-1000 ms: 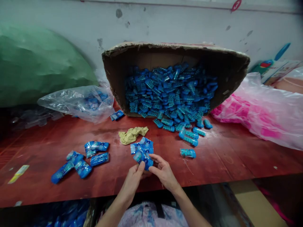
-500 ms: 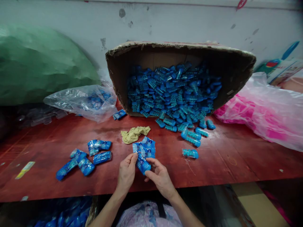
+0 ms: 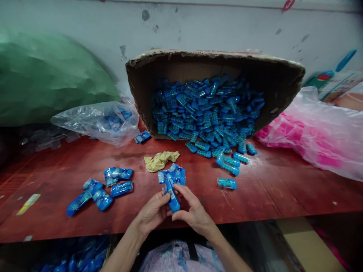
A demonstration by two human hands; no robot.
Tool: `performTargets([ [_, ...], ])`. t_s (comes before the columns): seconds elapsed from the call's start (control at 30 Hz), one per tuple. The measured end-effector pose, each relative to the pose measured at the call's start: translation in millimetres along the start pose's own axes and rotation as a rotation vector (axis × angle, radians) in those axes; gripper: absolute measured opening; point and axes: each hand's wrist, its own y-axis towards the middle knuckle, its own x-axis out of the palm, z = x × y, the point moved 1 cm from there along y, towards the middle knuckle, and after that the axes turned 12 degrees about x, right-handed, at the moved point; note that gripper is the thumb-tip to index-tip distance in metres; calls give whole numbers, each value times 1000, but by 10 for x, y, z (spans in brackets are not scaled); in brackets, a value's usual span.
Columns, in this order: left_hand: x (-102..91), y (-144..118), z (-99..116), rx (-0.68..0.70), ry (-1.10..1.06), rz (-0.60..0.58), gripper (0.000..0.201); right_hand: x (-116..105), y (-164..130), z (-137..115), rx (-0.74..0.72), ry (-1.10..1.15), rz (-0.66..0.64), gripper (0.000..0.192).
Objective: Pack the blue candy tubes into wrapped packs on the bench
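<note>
A clear tube of blue candy-like beads in a blue printed wrapper (image 3: 172,198) is between my hands above the table's front part. My left hand (image 3: 154,211) is closed on it, thumb pressed on its face beside a barcode label. My right hand (image 3: 194,211) curls around its other side, index fingertip at the upper edge and thumb at the bottom end. Just beyond lie flat blue printed wrappers (image 3: 178,174), partly hidden by the tube. A crumpled yellowish cloth (image 3: 160,161) lies behind them. To the left rest several wrapped tubes (image 3: 102,198).
A tipped cardboard box (image 3: 138,98) spills bead tubes (image 3: 207,113) onto the red table (image 3: 263,185). Loose tubes (image 3: 227,184) lie at right. A clear plastic bag (image 3: 76,117) and a green sack (image 3: 53,79) stand left, a pink-filled bag (image 3: 317,139) right.
The wrapped tube has turned more upright, showing its barcode side. My left hand has shifted lower, its thumb now across the tube. My right hand stays close beside it.
</note>
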Motion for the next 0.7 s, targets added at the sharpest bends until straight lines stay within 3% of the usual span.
performTargets([
  [0.07,1,-12,-13,-19,-26,-34,22,-22,14,-4,38,108,-86,73],
  [0.2,76,-30,-60,19,-42,-2,23,-53,30,14,86,174,-112,67],
  [0.47,225,-15,-213,119,-32,242,19,50,8,148,97,123,71,54],
  [0.7,216,-51,-160,44,-31,205,19,-26,88,343,235,472,-50,50],
])
